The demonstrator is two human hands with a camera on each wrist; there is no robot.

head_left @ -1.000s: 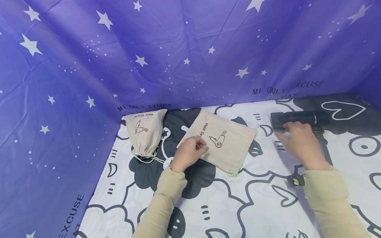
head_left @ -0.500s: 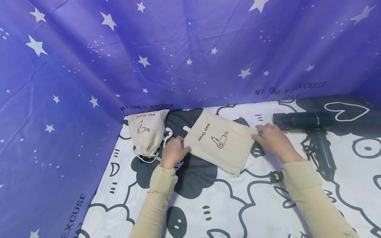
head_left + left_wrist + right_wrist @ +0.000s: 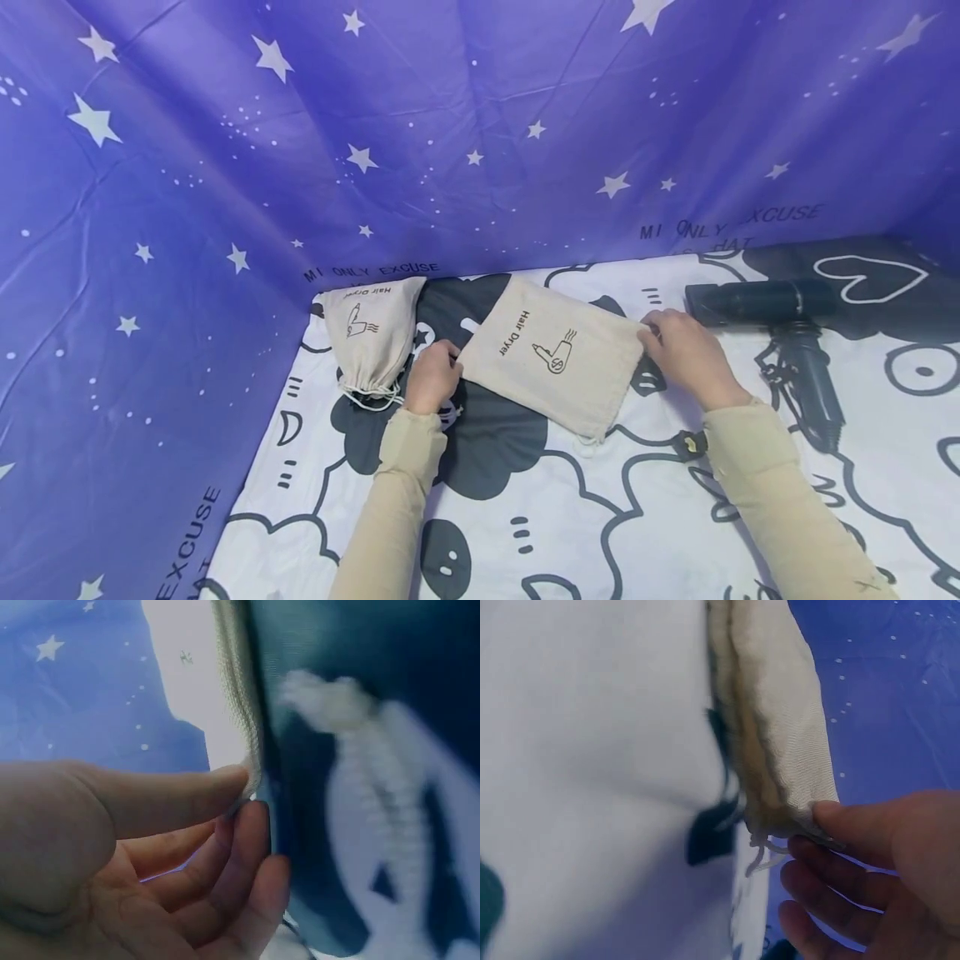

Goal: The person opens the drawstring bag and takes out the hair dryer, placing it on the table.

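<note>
A flat beige drawstring bag (image 3: 570,350) printed "Hair Dryer" lies on the patterned cloth between both hands. My left hand (image 3: 433,377) pinches its left corner; in the left wrist view the thumb (image 3: 202,796) presses the fabric edge (image 3: 238,697) against the fingers. At the upper right corner, my right hand (image 3: 686,354) pinches the bag near its opening. In the right wrist view the bag's mouth (image 3: 754,742) shows slightly parted, with a cord end (image 3: 759,855) hanging by the fingertips.
A second, filled drawstring bag (image 3: 371,333) stands at the left with its cords drawn. A black hair dryer (image 3: 757,304) with its cord bundled by the handle lies to the right. A purple star-print curtain (image 3: 480,125) rises behind and at the left.
My right hand has come left from beside the hair dryer to the bag's right corner. My left hand has shifted slightly left to the bag's left corner.
</note>
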